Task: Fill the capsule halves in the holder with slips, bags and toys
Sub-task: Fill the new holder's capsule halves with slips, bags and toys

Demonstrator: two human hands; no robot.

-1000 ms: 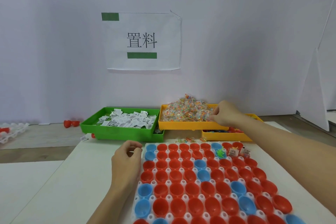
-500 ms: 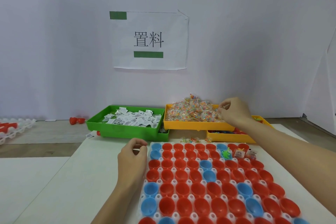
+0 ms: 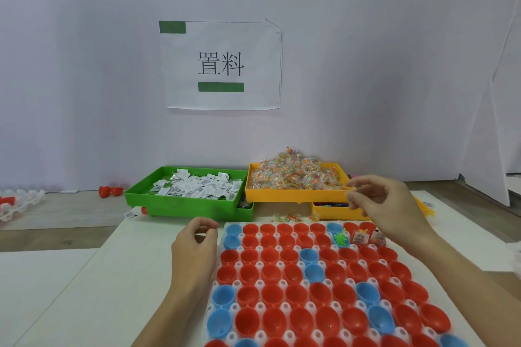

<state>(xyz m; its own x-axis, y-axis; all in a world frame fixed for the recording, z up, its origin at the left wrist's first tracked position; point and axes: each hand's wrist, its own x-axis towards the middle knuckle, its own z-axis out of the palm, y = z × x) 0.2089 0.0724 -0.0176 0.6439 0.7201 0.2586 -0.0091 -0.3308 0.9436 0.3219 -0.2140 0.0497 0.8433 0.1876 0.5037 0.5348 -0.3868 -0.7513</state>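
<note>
White table against a pale wall with a paper sign (image 3: 222, 65). Far left, green tray (image 3: 180, 205) of slips (image 3: 197, 187). Left hand (image 3: 194, 251) rests beside holder (image 3: 284, 338), fingers loosely curled, seemingly empty. Yellow tray (image 3: 293, 197) heaped with bags (image 3: 296, 175). Holder's red and blue capsule halves (image 3: 296, 294) mostly empty; a few in the back row, right, hold a green toy (image 3: 341, 238) and bags. Right hand (image 3: 386, 205) hovers near yellow tray, fingertips together; whether it pinches a bag, cannot tell. Likely step: bagging. Next: drop into an unfilled half.
</note>
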